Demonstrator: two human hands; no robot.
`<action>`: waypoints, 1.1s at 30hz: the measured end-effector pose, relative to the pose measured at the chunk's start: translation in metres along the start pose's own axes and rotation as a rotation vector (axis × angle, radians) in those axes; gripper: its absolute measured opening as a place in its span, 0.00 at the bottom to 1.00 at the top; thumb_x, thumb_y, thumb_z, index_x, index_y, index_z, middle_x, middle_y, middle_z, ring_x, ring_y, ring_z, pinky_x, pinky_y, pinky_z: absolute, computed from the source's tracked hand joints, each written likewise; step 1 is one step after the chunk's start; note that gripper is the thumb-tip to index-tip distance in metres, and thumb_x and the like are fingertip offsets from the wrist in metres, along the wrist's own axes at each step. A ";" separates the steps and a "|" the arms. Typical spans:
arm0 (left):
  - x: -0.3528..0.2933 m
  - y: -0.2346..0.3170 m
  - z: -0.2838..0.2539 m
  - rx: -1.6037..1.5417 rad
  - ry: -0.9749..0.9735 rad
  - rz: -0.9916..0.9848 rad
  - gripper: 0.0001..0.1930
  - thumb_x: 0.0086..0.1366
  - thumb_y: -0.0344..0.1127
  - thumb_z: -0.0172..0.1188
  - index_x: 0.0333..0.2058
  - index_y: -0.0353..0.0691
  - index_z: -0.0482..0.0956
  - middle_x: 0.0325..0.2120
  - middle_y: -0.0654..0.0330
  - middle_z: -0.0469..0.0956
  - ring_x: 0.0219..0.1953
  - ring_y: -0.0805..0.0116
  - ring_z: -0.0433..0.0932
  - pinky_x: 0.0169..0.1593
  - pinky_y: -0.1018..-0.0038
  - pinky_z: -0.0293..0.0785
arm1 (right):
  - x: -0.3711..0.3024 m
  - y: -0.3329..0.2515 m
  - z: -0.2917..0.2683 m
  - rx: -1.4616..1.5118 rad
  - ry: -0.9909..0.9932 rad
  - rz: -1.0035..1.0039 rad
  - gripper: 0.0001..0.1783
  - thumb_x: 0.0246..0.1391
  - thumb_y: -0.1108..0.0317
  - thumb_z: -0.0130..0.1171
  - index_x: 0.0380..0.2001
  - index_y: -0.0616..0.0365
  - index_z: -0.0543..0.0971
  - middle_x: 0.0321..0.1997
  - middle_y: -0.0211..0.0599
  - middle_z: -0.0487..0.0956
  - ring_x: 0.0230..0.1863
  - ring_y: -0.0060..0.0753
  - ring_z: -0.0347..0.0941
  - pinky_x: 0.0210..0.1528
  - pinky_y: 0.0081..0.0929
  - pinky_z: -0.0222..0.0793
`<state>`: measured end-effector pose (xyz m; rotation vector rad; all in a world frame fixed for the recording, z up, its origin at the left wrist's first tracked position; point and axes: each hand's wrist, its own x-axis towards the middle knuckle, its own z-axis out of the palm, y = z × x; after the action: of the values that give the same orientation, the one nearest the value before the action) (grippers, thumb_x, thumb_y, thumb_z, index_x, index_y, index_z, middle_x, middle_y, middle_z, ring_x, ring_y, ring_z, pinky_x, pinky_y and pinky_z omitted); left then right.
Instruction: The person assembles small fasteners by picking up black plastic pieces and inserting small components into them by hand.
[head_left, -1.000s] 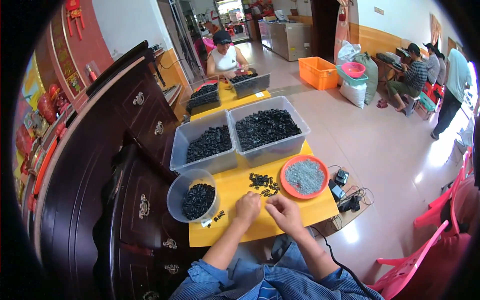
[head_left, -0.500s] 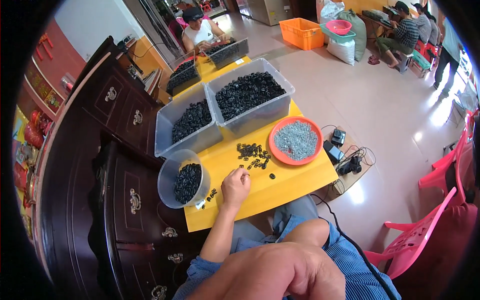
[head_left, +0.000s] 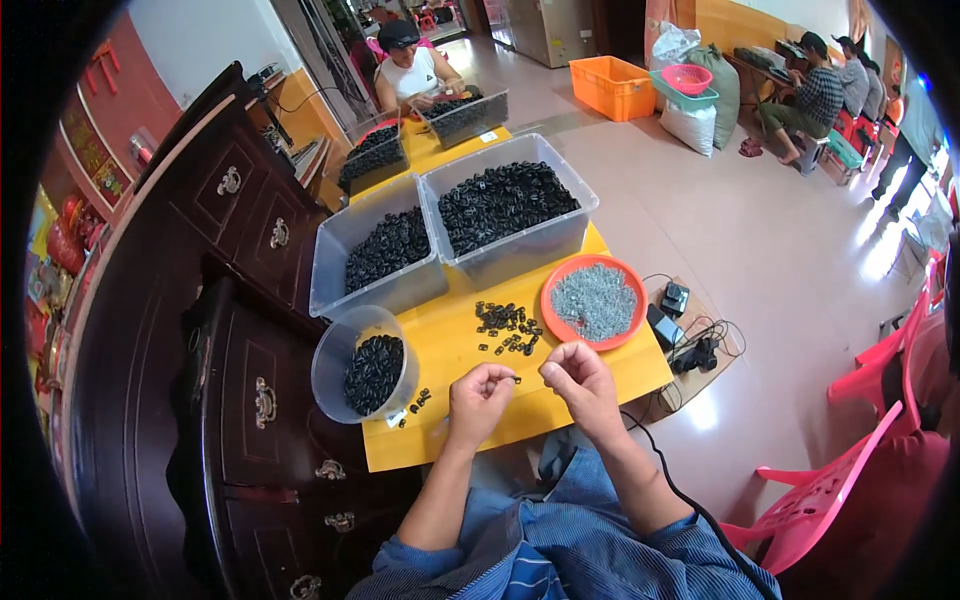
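Note:
Over the near part of the yellow table point(head_left: 410, 455), my left hand point(head_left: 478, 408) is closed in a pinch on a small black plastic piece point(head_left: 516, 379). Facing it, a short gap away, my right hand point(head_left: 584, 388) has thumb and forefinger pressed together; whatever they hold is too small to make out. Beyond my hands lies a loose group of black slotted pieces point(head_left: 505, 318). An orange-red plate point(head_left: 637, 328) of small silvery metal parts point(head_left: 595, 300) stands just past my right hand. Left of my left hand are a few stray black pieces point(head_left: 421, 398).
A clear round tub point(head_left: 333, 392) and two large clear bins point(head_left: 330, 270) point(head_left: 520, 250) hold black pieces. Dark drawers point(head_left: 250, 365) flank the table's left. Cables and small devices point(head_left: 695, 340) sit at the right, near a pink chair point(head_left: 830, 470). Across the table sits another person point(head_left: 412, 75).
My right hand has come down from close in front of the camera to the table. My left hand has shifted slightly nearer me and now shows a black piece. One lone black piece is gone from the tabletop.

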<state>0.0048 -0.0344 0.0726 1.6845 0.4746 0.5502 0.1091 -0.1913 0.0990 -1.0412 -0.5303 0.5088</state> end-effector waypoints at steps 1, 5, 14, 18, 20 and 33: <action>0.000 0.001 0.002 -0.001 0.000 -0.003 0.03 0.64 0.23 0.61 0.36 0.33 0.82 0.26 0.71 0.79 0.24 0.87 0.72 0.30 0.86 0.69 | -0.001 0.018 -0.010 -0.144 0.040 0.023 0.07 0.62 0.71 0.63 0.39 0.58 0.74 0.36 0.25 0.77 0.36 0.14 0.72 0.39 0.17 0.69; -0.003 0.003 0.010 0.097 -0.053 0.072 0.04 0.64 0.24 0.62 0.36 0.34 0.83 0.25 0.69 0.80 0.25 0.85 0.74 0.30 0.84 0.72 | -0.013 0.041 -0.016 -0.280 -0.009 0.057 0.09 0.61 0.69 0.64 0.39 0.60 0.76 0.37 0.26 0.78 0.36 0.16 0.74 0.39 0.19 0.72; 0.004 -0.007 0.030 0.194 -0.180 0.023 0.06 0.64 0.26 0.61 0.38 0.32 0.84 0.28 0.64 0.83 0.25 0.84 0.77 0.30 0.81 0.74 | -0.016 0.070 -0.046 -0.217 -0.045 0.099 0.06 0.62 0.71 0.62 0.36 0.60 0.76 0.29 0.23 0.76 0.31 0.13 0.71 0.35 0.18 0.70; 0.034 0.000 0.050 0.335 -0.215 0.111 0.08 0.64 0.27 0.60 0.40 0.34 0.84 0.31 0.57 0.84 0.26 0.70 0.79 0.33 0.74 0.76 | -0.018 0.072 -0.065 -0.455 0.124 -0.047 0.07 0.62 0.72 0.59 0.42 0.61 0.78 0.33 0.34 0.79 0.33 0.25 0.76 0.37 0.25 0.73; 0.054 -0.003 0.058 0.620 -0.261 0.334 0.13 0.63 0.28 0.60 0.46 0.38 0.82 0.36 0.53 0.81 0.32 0.61 0.81 0.37 0.69 0.77 | -0.015 0.065 -0.075 -0.673 0.162 -0.143 0.13 0.60 0.74 0.56 0.48 0.59 0.80 0.40 0.47 0.79 0.40 0.45 0.79 0.44 0.35 0.74; 0.112 -0.001 0.089 1.093 -0.564 0.525 0.12 0.56 0.31 0.64 0.40 0.42 0.84 0.38 0.53 0.75 0.42 0.52 0.80 0.43 0.56 0.79 | -0.008 0.068 -0.083 -0.692 0.167 -0.140 0.09 0.60 0.74 0.56 0.42 0.60 0.80 0.38 0.46 0.79 0.41 0.48 0.78 0.45 0.38 0.73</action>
<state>0.1478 -0.0389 0.0689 2.9276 -0.1611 0.1189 0.1457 -0.2232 0.0032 -1.6741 -0.6425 0.0997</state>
